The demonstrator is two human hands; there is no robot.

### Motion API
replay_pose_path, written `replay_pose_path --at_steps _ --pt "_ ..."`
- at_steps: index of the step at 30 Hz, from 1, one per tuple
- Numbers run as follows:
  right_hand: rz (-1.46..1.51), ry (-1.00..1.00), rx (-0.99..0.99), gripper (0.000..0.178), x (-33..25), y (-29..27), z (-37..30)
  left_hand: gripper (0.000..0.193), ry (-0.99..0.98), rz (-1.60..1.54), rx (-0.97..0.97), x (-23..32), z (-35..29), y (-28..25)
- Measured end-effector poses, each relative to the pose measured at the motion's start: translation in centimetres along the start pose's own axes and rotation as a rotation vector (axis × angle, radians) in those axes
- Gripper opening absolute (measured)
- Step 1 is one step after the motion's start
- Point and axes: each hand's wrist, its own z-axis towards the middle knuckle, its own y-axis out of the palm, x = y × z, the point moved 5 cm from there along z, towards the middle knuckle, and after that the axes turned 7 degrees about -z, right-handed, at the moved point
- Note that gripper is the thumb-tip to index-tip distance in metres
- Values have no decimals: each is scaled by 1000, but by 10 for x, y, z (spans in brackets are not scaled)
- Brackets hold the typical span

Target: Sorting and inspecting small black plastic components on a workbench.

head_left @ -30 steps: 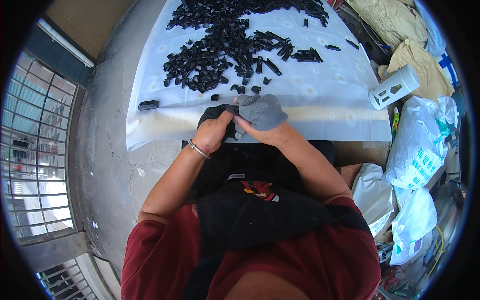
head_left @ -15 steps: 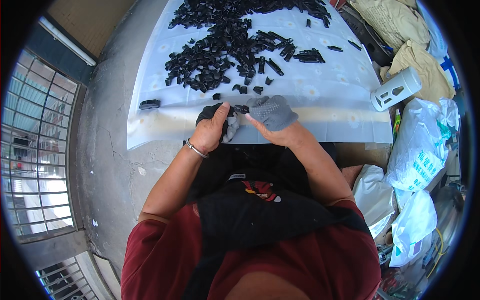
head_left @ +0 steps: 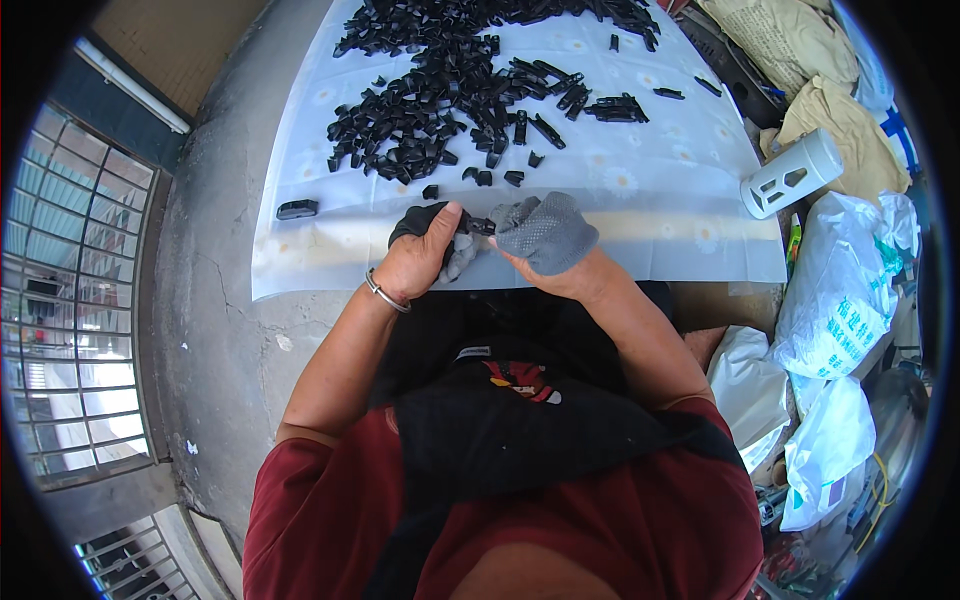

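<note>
Over the near edge of the table, my two hands meet on a small black plastic part (head_left: 481,226). My left hand (head_left: 428,240), in a partly black glove with a bare thumb, is closed around the part's left end. From the other side, my right hand (head_left: 545,232), in a grey dotted glove, pinches its right end; the fingertips are partly hidden. Just beyond lie a few loose black pieces (head_left: 514,178). One longer black part (head_left: 297,209) rests alone to the left. A big heap of black plastic pieces (head_left: 400,130) spreads farther back.
A pale daisy-patterned cloth (head_left: 660,240) covers the table. At its right edge lies a white cylinder with cut-outs (head_left: 793,174). White plastic bags (head_left: 835,290) and beige sacks (head_left: 835,125) crowd the right side. Concrete floor (head_left: 225,260) and a barred window (head_left: 85,290) are at left.
My right hand has turned, its fingers curling more over the black part. More of the part shows between my hands, which have barely shifted otherwise.
</note>
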Motion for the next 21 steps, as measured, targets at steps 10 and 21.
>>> replay_pose_path --at_steps 10,21 --pt "-55 -17 29 13 -5 8 -4 43 24 78 -13 17 -4 7" --pt "241 164 -229 19 -7 14 2 36 331 858 -20 48 -2 0"
